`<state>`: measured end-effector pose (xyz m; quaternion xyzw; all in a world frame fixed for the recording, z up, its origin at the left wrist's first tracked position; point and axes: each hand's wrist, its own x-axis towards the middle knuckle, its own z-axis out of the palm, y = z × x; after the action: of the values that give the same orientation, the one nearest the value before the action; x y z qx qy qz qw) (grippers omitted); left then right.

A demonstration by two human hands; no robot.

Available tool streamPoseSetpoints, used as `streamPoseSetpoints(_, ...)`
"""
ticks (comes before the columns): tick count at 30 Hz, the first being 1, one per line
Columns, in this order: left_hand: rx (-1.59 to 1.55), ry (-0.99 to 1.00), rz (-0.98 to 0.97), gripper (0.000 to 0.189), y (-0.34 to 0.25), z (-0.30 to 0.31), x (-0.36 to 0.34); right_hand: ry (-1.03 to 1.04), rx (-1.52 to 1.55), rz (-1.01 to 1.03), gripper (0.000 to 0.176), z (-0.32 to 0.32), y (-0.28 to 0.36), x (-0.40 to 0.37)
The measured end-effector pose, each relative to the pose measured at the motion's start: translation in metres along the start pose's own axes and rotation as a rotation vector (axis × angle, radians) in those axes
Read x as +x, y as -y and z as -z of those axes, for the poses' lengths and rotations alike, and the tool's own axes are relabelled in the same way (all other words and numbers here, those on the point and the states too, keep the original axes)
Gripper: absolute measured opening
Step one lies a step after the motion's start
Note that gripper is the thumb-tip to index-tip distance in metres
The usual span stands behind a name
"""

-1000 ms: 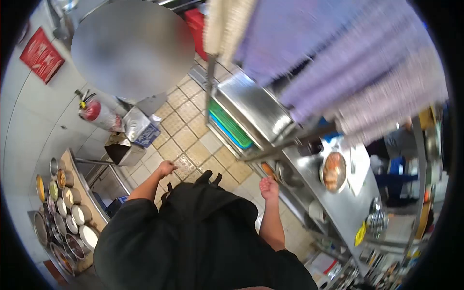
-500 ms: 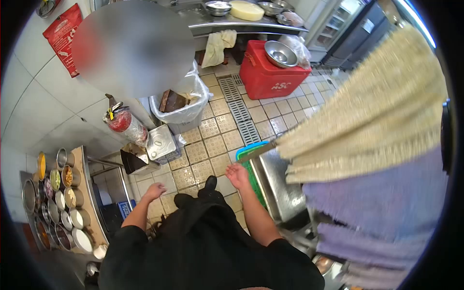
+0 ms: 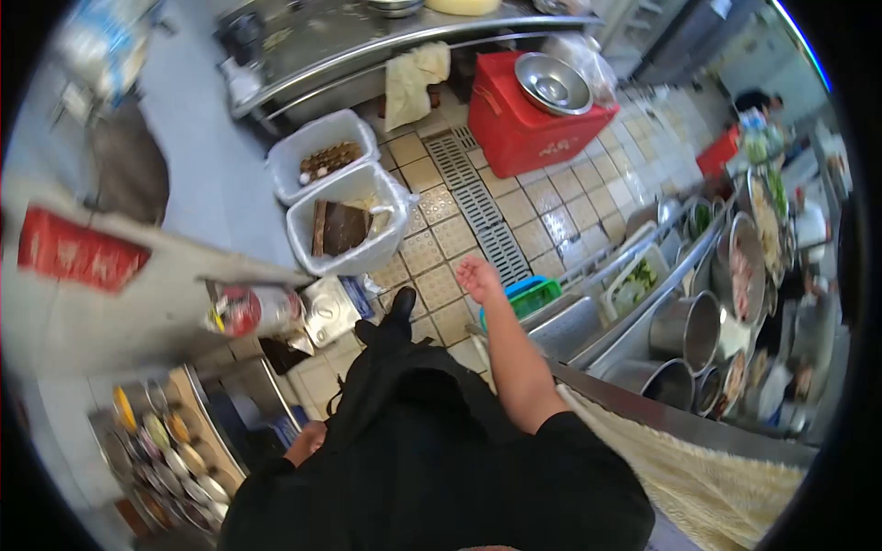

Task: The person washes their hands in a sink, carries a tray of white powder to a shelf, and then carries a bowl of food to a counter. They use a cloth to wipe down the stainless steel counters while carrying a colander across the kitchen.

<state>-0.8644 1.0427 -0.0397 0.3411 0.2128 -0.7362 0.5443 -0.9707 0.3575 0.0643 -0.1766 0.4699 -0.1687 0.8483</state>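
My right hand is held out over the tiled floor, fingers loosely curled and apart, with nothing in it. Just beyond it lie the floor drain grate and a green basket with a blue rim. My left hand hangs low beside my black clothing, near the metal stand at the left; its fingers are partly hidden and blurred.
Two lined bins and a metal box stand ahead on the left. A red cooler carries a steel bowl. Pots and trays line the right counter. Small food containers fill the lower left.
The view has turned and moved forward. The hanging cloths have shifted to the lower right, uncovering the right counter. My left hand has drawn back toward my body; a second bin shows.
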Motion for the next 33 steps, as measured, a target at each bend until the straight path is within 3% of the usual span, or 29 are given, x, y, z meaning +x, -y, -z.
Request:
streamPoseSetpoints(1, -0.053, 0.025, 0.118, 0.039, -0.027, -0.004, 0.008, -0.084, 0.0, 0.028, 0.01, -0.003, 0.013, -0.005)
streamPoseSetpoints(3, 0.714, -0.473, 0.012, 0.026, -0.1, -0.013, 0.045, -0.214, 0.036, 0.069, 0.01, 0.006, 0.038, -0.002)
streamPoseSetpoints(5, 1.335, -0.439, -0.135, 0.026, -0.192, -0.029, 0.069, -0.301, 0.1, 0.084, 0.01, 0.037, 0.051, 0.006)
streamPoseSetpoints(6, 1.556, -0.154, -0.197, 0.028, -0.263, -0.036, 0.082, -0.335, 0.16, 0.096, 0.011, 0.051, 0.058, 0.011)
streamPoseSetpoints(8, 1.664, -0.129, -0.274, 0.018, -0.37, -0.06, 0.131, -0.407, 0.279, 0.106, 0.012, 0.079, 0.067, 0.014)
streamPoseSetpoints(10, 1.861, -0.17, -0.163, 0.014, -0.473, -0.139, 0.159, -0.477, 0.337, 0.129, 0.013, 0.089, 0.078, 0.009)
streamPoseSetpoints(11, 1.147, -0.629, -0.283, 0.013, -0.482, -0.264, 0.146, -0.506, 0.363, 0.143, 0.013, 0.094, 0.085, 0.012)
streamPoseSetpoints(12, 1.281, -0.583, -0.381, 0.017, -0.521, -0.285, 0.164, -0.518, 0.39, 0.145, 0.013, 0.101, 0.09, 0.017)
streamPoseSetpoints(13, 1.213, -0.683, -0.429, 0.021, -0.542, -0.333, 0.174, -0.528, 0.411, 0.146, 0.013, 0.112, 0.093, 0.026)
streamPoseSetpoints(15, 1.105, -0.664, -0.596, 0.023, -0.574, -0.395, 0.203, -0.555, 0.442, 0.131, 0.013, 0.123, 0.101, 0.038)
streamPoseSetpoints(19, 0.882, -0.466, -0.391, 0.03, -0.614, -0.459, 0.263, -0.612, 0.409, 0.055, 0.013, 0.134, 0.125, 0.069)
streamPoseSetpoints(23, 0.675, -0.391, -0.331, 0.035, -0.63, -0.522, 0.309, -0.719, 0.278, -0.069, 0.014, 0.134, 0.184, 0.104)
streamPoseSetpoints(27, 0.551, -0.292, -0.379, 0.038, -0.679, -0.593, 0.345, -0.556, 0.164, -0.044, 0.017, 0.158, 0.256, 0.16)
streamPoseSetpoints(29, 0.51, -0.242, -0.453, 0.039, -0.719, -0.638, 0.361, -0.571, 0.007, 0.031, 0.017, 0.138, 0.302, 0.176)
streamPoseSetpoints(31, 0.496, -0.214, -0.53, 0.042, -0.763, -0.694, 0.369, -0.649, -0.163, 0.088, 0.02, 0.078, 0.36, 0.173)
streamPoseSetpoints(33, 0.468, -0.161, -0.597, 0.049, -0.817, -0.722, 0.395, -0.593, -0.241, 0.115, 0.022, 0.068, 0.392, 0.184)
